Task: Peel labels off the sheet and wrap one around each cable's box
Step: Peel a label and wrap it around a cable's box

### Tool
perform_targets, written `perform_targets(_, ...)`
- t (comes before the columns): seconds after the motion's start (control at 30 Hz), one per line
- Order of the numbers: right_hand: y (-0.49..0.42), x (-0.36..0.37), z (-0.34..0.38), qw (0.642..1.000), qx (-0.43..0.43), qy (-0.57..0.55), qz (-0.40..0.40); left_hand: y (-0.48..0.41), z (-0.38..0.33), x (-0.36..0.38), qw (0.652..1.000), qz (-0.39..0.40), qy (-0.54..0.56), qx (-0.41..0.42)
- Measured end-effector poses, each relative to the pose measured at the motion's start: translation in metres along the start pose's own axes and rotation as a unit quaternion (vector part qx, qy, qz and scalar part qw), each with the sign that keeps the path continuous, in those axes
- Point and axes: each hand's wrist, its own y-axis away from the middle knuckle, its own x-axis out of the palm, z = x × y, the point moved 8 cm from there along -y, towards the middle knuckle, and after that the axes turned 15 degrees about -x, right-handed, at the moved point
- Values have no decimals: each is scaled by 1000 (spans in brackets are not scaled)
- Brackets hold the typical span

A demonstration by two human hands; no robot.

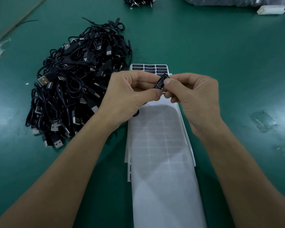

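Observation:
Both hands meet above the label sheet (156, 145), a long white backing strip whose near part is bare and whose far end still carries rows of black labels (149, 67). My left hand (130, 94) and my right hand (192, 92) pinch a small black cable box (160, 83) between thumbs and fingertips. A black label with white print lies on the box. A loop of its cable (136, 113) shows under my left palm. The pile of black USB cables (76, 83) lies to the left of the sheet.
Green table mat (220, 55) all around. More black cables (138, 1) lie at the far edge, with a plastic-wrapped bundle (237, 1) and a white block (271, 9) at the far right. Clear plastic scraps (263, 120) lie to the right.

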Motion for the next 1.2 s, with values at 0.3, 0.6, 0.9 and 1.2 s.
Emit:
perform_targets(0.3, 0, -1, 0, 1000, -3, 4, -5, 0, 0, 0, 1000, -12, -9, 2)
perform_targets(0.6, -1, -3, 6, 997, -40, 56, -16, 2, 1, 4, 998, -53, 39, -12)
perform_targets(0.9, 0, -6, 14, 994, -72, 77, -33, 2, 2, 2, 996, -61, 54, -19)
perform_targets(1.2, 4, -12, 12, 988, -71, 123, -59, 1, 3, -1, 997, -63, 43, -18)
